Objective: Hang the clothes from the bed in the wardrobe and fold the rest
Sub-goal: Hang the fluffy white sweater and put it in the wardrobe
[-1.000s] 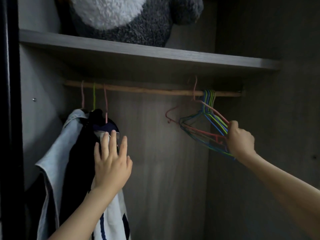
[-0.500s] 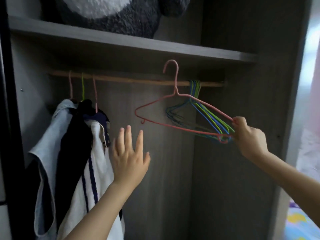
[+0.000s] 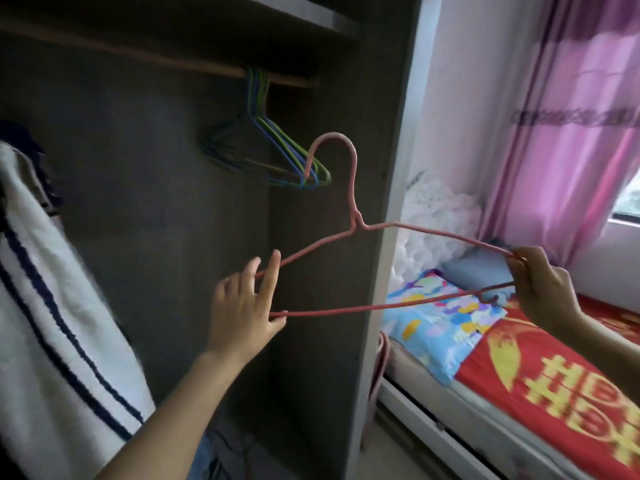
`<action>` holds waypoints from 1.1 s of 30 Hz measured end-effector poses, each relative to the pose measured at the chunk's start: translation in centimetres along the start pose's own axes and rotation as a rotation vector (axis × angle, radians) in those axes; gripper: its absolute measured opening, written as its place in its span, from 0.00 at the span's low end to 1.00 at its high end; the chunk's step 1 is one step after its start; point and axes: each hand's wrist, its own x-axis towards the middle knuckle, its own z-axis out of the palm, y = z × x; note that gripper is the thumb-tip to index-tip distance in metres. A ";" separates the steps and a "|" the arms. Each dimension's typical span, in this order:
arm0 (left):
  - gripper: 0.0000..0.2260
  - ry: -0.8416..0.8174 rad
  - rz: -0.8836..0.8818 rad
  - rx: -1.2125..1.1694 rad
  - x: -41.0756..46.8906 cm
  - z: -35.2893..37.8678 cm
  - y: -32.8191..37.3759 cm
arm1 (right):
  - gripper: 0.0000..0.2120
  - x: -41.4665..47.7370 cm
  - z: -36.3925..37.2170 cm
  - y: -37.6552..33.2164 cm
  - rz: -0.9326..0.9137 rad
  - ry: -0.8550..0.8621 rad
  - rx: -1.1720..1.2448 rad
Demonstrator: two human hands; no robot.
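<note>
My right hand (image 3: 540,289) grips the right end of a pink wire hanger (image 3: 353,202), held off the rail in front of the wardrobe's right side panel (image 3: 391,168). With fingers straight, my left hand (image 3: 242,306) touches the hanger's left end. Several blue and green hangers (image 3: 277,150) hang bunched at the right end of the wooden rail (image 3: 221,69). A white garment with navy stripes (image 3: 52,306) hangs at the far left. The bed (image 3: 554,375) lies to the right of the wardrobe.
The bed carries a red and yellow cover, a blue patterned sheet (image 3: 433,327), a blue pillow (image 3: 478,271) and a white fluffy heap (image 3: 436,213). Pink curtains (image 3: 571,133) hang by a window behind it. A shelf (image 3: 311,15) runs above the rail.
My right hand has pulled the pink hanger off the rail and out toward the bed. My left hand has moved right to its left end. My view has swung right.
</note>
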 end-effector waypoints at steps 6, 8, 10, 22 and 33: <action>0.53 -0.111 0.138 -0.066 0.4 2.5 10.1 | 0.05 -7.5 -4.8 9.4 0.332 -0.250 -0.193; 0.54 -0.154 0.201 -0.076 0.6 4.5 15.6 | 0.05 -11.4 -8.1 13.6 0.451 -0.378 -0.220; 0.55 -0.195 0.265 -0.095 0.9 6.6 21.9 | 0.03 -15.2 -12.0 17.9 0.617 -0.503 -0.224; 0.54 -0.322 0.702 -0.399 1.1 14.8 55.9 | 0.12 -33.4 -33.0 30.2 1.695 0.370 0.433; 0.46 -0.516 0.850 -0.473 5.8 27.0 71.0 | 0.13 -39.5 -32.8 38.5 1.883 0.678 0.465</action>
